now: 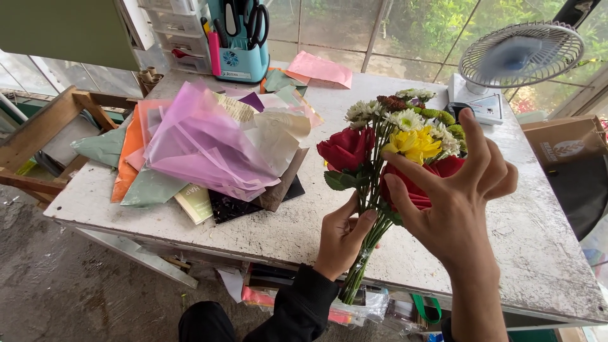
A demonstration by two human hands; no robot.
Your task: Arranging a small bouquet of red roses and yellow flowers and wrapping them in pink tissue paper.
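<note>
My left hand (342, 235) grips the green stems of a flower bunch (392, 142) held upright over the white table (272, 221). The bunch has red roses, a yellow bloom and small white and green flowers. My right hand (453, 199) is spread open against the right side of the blooms, fingertips touching a red rose and the yellow flower. The stem ends, wrapped in clear film, hang below the table's front edge.
A heap of pink, orange, green and cream wrapping sheets (202, 142) lies on the left of the table. A blue holder with scissors (244, 38) stands at the back. A small fan (519, 57) sits back right, beside a cardboard box (563, 142).
</note>
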